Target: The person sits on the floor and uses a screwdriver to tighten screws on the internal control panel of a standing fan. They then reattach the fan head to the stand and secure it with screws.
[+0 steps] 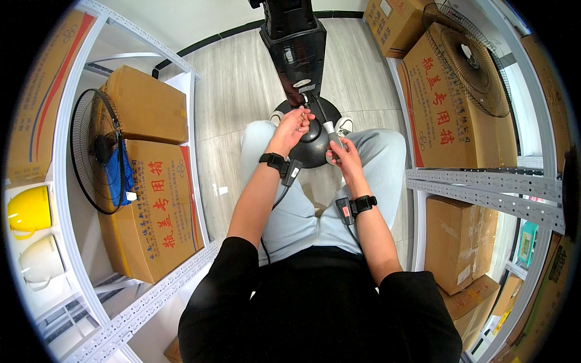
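In front of me rises a black fan-like stand [295, 57], above a round black base [311, 148] between my feet. My left hand [295, 126] is beside the lower end of the column, its fingers curled and pinched together. Whatever they may hold is too small to make out. To its right, my right hand [344, 156] grips what looks like a screwdriver [330, 129] with a grey and white handle, pointing away from me over the base. Its far end is hard to tell against the dark base.
White metal shelves with cardboard boxes [148, 112] flank me on both sides. A black fan grille [77, 151] leans at the left; another fan grille [469, 72] rests against a right-hand box. Yellow [30, 210] and white helmets [42, 263] sit far left. Cables hang from both wrists.
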`<state>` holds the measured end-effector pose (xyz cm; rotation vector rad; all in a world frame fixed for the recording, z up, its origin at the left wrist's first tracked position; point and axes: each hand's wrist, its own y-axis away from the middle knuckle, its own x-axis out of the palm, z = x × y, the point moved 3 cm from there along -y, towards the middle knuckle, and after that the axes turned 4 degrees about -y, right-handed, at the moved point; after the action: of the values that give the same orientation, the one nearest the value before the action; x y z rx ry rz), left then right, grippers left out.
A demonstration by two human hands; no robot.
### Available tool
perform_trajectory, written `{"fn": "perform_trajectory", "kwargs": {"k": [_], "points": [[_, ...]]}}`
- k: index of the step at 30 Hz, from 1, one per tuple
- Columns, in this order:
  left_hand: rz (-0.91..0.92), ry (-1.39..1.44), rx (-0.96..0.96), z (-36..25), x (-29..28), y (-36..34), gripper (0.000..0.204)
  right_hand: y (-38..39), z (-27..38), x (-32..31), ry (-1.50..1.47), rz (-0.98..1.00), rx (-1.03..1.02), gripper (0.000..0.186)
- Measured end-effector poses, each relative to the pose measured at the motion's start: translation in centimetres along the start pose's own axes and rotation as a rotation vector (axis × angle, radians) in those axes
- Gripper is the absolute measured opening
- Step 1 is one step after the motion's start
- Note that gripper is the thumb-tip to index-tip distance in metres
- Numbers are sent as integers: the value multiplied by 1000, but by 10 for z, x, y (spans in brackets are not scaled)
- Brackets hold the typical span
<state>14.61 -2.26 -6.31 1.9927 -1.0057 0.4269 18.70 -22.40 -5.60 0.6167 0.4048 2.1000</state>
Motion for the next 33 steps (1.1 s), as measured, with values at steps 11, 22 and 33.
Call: {"fn": "perform_trajectory", "kwargs": {"k": [11, 22, 33], "points": [[31, -13, 59, -4, 2, 3, 14, -5, -5, -3, -113, 1, 67, 40], [38, 15, 55, -7, -1, 5, 9, -7, -6, -8, -281, 65, 201, 41], [28, 26, 56, -6, -3, 4, 12, -4, -6, -10, -298, 106, 193, 40]]}}
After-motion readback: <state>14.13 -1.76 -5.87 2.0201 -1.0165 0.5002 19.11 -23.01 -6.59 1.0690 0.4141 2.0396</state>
